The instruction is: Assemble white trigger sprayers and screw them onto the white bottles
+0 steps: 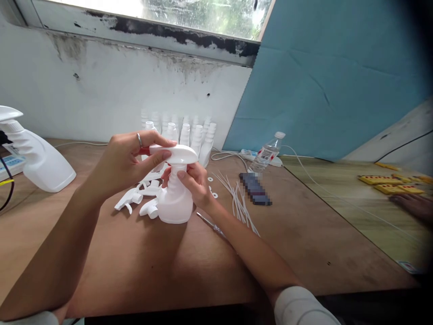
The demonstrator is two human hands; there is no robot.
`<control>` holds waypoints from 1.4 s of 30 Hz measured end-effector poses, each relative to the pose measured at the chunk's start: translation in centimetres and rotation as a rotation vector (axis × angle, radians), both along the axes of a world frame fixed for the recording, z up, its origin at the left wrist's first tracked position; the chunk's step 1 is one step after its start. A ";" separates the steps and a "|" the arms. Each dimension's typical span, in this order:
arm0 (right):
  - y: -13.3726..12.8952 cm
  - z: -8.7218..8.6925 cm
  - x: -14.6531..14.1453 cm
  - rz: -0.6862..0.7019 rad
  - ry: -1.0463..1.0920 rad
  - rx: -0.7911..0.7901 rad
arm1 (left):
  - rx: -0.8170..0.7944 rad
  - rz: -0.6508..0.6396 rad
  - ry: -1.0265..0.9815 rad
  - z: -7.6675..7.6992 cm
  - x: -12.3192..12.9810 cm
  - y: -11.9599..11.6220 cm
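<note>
At the middle of the frame, we see a white spray bottle [175, 206] upright, its base apparently on the brown table [135, 280], with a spray head [182, 154] over its neck. The left hand [130, 158] pinches the back of the head between thumb and fingers; the right hand [199, 181] is wrapped round the ribbed neck, thumb to the front.

We judge the bottle light, its thin plastic wall firm but giving under a squeeze, hardly fragile, and rather slippery over the smooth belly. The ribbed neck looks to us the surest hold, and the head seems best taken by its sides.

Behind, at upper center, stand white bottles [185, 135] with uncapped necks; their opaque walls keep us from telling what is inside. The held bottle shows us no clear liquid line. Far left, a larger spray bottle [50, 158] wears its own head, contents unseen. Right of center, a clear water bottle [269, 153] leans, capped and labeled; we cannot tell how much it holds. Loose trigger heads [126, 199] lie left of the held bottle.
</note>
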State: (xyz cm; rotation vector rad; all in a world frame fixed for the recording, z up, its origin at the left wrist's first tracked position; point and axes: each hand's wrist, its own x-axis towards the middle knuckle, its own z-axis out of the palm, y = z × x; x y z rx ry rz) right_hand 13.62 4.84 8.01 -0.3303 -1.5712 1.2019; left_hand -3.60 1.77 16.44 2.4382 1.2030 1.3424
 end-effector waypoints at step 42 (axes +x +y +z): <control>-0.4 0.8 -0.2 -0.024 -0.003 -0.011 | -0.182 -0.067 -0.047 0.1 -0.2 0.4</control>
